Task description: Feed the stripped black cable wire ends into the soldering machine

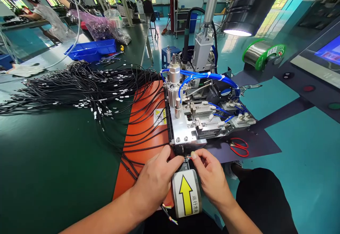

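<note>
At the bench's point(53, 163) near edge, both hands, left point(155, 179) and right point(212, 177), pinched thin coloured wires point(189, 155) against the machine's point(196, 120) front; open green surface lay leftward.

Green bench point(53, 163) — black cable bundle point(79, 85), orange mat point(140, 135), blue tray point(91, 50), soldering machine point(196, 113).

Head camera looks forward and down, close over the workbench point(53, 163).
</note>
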The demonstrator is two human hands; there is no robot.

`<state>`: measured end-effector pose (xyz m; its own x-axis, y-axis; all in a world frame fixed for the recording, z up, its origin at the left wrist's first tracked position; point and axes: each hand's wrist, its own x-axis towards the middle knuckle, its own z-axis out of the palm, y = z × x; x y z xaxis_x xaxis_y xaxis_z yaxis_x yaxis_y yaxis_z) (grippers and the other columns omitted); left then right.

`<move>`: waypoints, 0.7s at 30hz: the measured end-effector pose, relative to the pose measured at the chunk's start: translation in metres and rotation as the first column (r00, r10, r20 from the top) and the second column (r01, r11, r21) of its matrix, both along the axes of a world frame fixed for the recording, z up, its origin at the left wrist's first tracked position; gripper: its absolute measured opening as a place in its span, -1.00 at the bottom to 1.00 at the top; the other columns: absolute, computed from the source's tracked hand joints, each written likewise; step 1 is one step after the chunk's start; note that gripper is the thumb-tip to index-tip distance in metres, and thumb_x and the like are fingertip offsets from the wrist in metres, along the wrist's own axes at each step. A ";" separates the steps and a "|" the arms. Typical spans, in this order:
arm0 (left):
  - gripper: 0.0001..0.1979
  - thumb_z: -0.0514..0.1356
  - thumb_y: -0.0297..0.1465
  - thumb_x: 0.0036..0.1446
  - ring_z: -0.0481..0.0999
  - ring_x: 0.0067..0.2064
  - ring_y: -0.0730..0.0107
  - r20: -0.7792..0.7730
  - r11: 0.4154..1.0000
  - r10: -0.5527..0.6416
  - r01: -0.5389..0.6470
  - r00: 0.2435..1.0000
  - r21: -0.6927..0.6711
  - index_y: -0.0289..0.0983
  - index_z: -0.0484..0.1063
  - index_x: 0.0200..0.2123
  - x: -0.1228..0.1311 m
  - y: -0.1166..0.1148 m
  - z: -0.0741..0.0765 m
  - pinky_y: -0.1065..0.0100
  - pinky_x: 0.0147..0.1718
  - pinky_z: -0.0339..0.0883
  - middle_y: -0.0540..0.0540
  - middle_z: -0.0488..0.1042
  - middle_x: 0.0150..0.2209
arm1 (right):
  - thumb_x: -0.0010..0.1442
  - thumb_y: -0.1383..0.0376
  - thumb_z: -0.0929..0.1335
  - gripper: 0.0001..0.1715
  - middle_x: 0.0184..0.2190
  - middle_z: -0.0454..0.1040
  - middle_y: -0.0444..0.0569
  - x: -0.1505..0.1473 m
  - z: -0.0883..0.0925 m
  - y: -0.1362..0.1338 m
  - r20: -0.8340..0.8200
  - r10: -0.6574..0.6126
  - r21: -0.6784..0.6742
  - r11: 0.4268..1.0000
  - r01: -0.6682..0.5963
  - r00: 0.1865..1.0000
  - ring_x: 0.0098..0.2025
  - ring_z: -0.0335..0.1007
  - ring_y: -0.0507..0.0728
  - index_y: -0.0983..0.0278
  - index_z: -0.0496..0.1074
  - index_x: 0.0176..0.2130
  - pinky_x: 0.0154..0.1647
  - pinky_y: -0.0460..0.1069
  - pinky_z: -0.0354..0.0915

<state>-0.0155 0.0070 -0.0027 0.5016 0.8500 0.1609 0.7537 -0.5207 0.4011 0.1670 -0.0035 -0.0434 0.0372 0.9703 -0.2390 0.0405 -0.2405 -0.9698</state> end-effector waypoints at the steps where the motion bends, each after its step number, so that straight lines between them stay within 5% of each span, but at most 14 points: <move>1: -0.71 0.01 -0.53 0.29 0.36 -0.35 0.27 -0.006 1.000 -0.002 0.002 1.000 0.000 -0.20 0.50 -0.11 0.000 0.000 0.000 0.34 -0.42 0.30 -0.10 0.28 -0.27 | 0.31 -0.05 0.32 -0.56 -0.45 0.35 -0.13 0.001 0.001 0.000 -0.023 0.005 -0.013 1.000 -0.006 1.000 -0.43 0.19 0.05 0.26 0.42 -0.30 -0.44 -0.07 0.18; 13: -0.78 0.13 -0.50 0.25 0.38 -0.36 0.30 -0.038 0.999 0.009 -0.011 0.999 -0.047 -0.18 0.51 -0.10 0.002 0.000 0.002 0.36 -0.43 0.28 -0.07 0.27 -0.28 | 0.29 -0.02 0.34 -0.60 -0.44 0.33 -0.14 0.006 0.021 -0.007 0.167 0.036 -0.011 0.999 -0.035 0.985 -0.42 0.22 0.07 0.23 0.44 -0.35 -0.43 -0.07 0.18; 21: -0.75 0.12 -0.51 0.25 0.40 -0.33 0.29 -0.023 0.998 0.015 -0.016 1.000 -0.056 -0.16 0.50 -0.09 0.001 0.000 -0.001 0.35 -0.39 0.31 -0.08 0.29 -0.26 | 0.40 0.16 0.27 -0.73 -0.36 0.35 -0.13 0.012 0.012 -0.005 0.341 0.055 0.210 0.969 -0.133 0.938 -0.33 0.30 0.08 0.20 0.39 -0.32 -0.32 -0.04 0.22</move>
<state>-0.0145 0.0072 -0.0038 0.4910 0.8652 0.1014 0.7708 -0.4857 0.4122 0.1792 -0.0085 -0.0312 -0.0183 0.9998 -0.0024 0.3794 0.0047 -0.9252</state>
